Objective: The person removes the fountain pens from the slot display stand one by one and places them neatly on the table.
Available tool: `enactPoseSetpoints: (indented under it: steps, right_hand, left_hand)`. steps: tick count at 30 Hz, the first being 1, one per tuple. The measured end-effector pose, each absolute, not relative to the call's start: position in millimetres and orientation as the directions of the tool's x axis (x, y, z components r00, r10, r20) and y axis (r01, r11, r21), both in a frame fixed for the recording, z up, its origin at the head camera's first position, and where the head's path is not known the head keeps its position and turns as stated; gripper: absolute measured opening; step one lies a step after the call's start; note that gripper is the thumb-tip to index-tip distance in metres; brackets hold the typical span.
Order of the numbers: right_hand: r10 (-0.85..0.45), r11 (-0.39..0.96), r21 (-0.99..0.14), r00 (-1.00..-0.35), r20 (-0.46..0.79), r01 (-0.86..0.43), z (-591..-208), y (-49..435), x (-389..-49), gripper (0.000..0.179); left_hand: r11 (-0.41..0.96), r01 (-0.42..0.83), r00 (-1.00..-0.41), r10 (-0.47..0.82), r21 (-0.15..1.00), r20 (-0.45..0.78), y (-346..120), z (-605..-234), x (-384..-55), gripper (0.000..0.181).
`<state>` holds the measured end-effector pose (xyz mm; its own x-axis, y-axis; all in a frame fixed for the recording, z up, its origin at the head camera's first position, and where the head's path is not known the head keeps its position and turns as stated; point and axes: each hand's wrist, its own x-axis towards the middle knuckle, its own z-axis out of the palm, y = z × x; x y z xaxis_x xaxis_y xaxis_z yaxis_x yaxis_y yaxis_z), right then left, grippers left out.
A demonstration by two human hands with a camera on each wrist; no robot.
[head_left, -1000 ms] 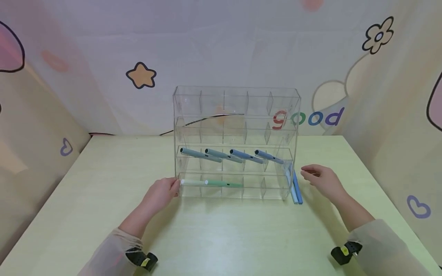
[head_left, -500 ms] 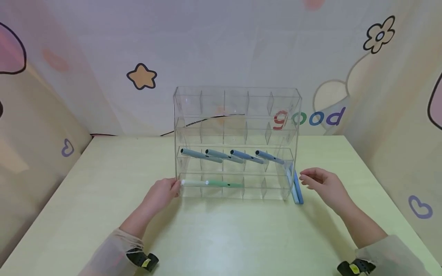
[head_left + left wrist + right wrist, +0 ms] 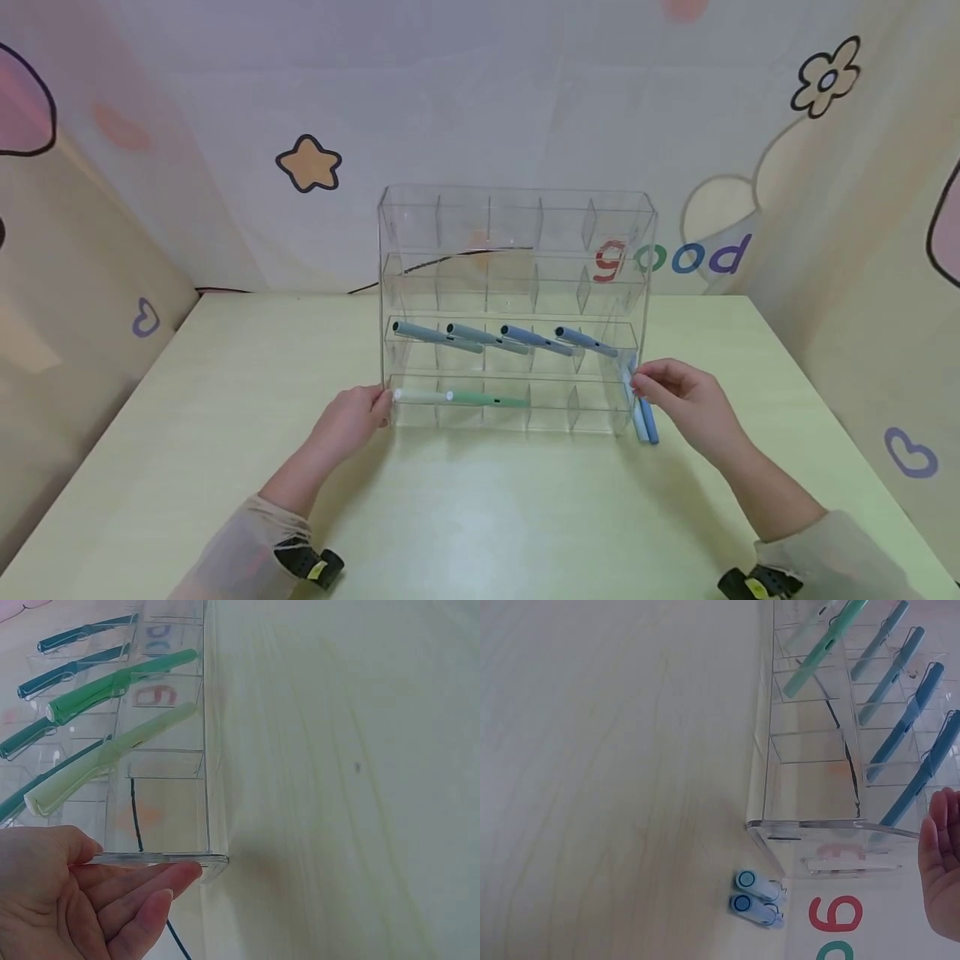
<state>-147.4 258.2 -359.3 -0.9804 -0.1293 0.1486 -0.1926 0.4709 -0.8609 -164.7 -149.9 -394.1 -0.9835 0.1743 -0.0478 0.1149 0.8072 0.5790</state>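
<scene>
I'm likely bracing the rack [image 3: 551, 292], left hand [image 3: 352, 421] pinching at eight o'clock; right hand [image 3: 693, 408], grip unclear, needs purchase at four.

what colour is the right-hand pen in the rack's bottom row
The pen is green, seen best in the left wrist view.

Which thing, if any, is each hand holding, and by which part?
The left hand grips the clear rack by its left side wall, near the bottom. The right hand is at the opposite wall; whether it holds it cannot be told.
</scene>
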Motion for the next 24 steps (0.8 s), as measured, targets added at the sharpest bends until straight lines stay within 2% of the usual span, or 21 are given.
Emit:
enactPoseSetpoints:
  steps: [10, 24]
  right_hand:
    - [-0.232, 0.468, -0.863, -0.969, 0.09, -0.192, -363.4, 230.7, -158.7, 0.027]
    - [-0.353, 0.445, -0.859, -0.931, 0.094, -0.255, -380.0, 188.6, -179.5, 0.024]
  left_hand:
    - [0.805, 0.087, -0.984, 0.161, 0.587, -0.074, -148.5, -397.8, -168.9, 0.03]
    - [0.802, 0.094, -0.982, 0.171, 0.59, -0.076, -151.5, -399.1, -168.8, 0.034]
